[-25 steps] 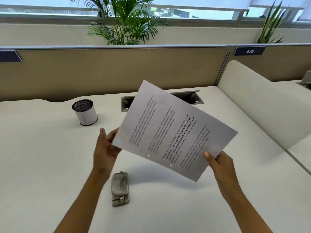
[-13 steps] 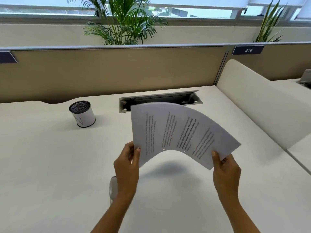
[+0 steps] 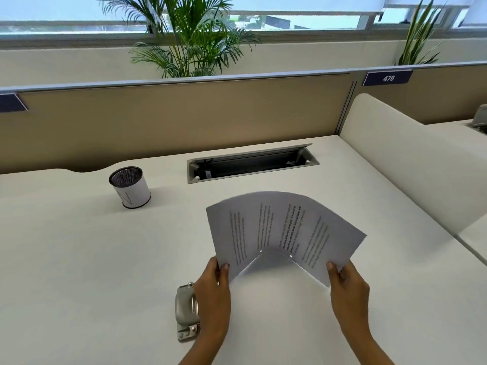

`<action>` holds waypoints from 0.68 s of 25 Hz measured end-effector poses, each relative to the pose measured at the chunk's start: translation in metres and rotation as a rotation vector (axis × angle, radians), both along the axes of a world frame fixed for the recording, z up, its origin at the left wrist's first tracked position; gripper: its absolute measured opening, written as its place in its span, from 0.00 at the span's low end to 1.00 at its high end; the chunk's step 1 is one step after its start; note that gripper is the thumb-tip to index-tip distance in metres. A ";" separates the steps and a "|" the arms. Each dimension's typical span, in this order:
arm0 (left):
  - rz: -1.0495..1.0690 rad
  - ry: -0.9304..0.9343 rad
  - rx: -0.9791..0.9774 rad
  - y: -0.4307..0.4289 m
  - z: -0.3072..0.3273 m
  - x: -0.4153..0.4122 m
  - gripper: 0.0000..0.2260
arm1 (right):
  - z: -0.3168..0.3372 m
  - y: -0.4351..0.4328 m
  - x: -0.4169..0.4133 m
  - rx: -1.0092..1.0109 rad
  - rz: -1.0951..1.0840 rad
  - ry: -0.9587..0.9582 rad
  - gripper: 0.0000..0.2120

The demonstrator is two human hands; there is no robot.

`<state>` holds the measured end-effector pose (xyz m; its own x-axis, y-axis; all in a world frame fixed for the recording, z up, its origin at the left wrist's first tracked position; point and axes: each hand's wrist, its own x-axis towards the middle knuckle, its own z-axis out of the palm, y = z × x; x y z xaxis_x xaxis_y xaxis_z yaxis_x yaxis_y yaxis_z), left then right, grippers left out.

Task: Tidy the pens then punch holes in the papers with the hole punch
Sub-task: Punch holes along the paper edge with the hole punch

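Hands: left hand (image 3: 213, 291) pinches near-left corner of paper (image 3: 284, 227), thumb on top; right hand (image 3: 347, 288) pinches near-right corner, thumb on top. Both closed on the sheet; fingers under the paper hidden.
Paper: held up off the table (image 3: 79, 272), bowed into an arch, middle of near edge raised, far edge curved. Two punched holes near the near edge at the peak of the arch. Count of sheets: cannot tell, reads as one.
Paper direction: long axis runs left-right between the hands; text lines run near-far, so print is sideways to the viewer. Text too small and blurred to read, one bolder paragraph right of centre.
Hole punch (image 3: 185, 312): grey metal, on the table, near-left of the paper, long axis near-far. Right side covered by left wrist; touching or not: cannot tell.
Pen holder (image 3: 130, 187): mesh cup with white wrap, upright, far left, well apart from paper. Inside dark, contents not discernible.
Cable tray (image 3: 250, 164): recessed slot in the table beyond the paper, lid raised, interior dim.
Cut off: both forearms leave the bottom edge.
Background: partition (image 3: 171, 114), plants (image 3: 189, 35), plate reading 476 (image 3: 387, 78).
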<state>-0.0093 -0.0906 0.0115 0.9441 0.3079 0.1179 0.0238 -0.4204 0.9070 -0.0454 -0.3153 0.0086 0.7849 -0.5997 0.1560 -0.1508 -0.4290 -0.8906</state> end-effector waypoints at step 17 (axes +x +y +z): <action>-0.045 0.054 0.004 0.004 0.004 0.008 0.06 | 0.007 -0.008 0.004 0.010 0.042 0.067 0.04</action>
<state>-0.0014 -0.0865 0.0152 0.9621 0.2641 0.0674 0.0537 -0.4261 0.9031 -0.0409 -0.3232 0.0158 0.8177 -0.5676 0.0963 -0.1926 -0.4274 -0.8833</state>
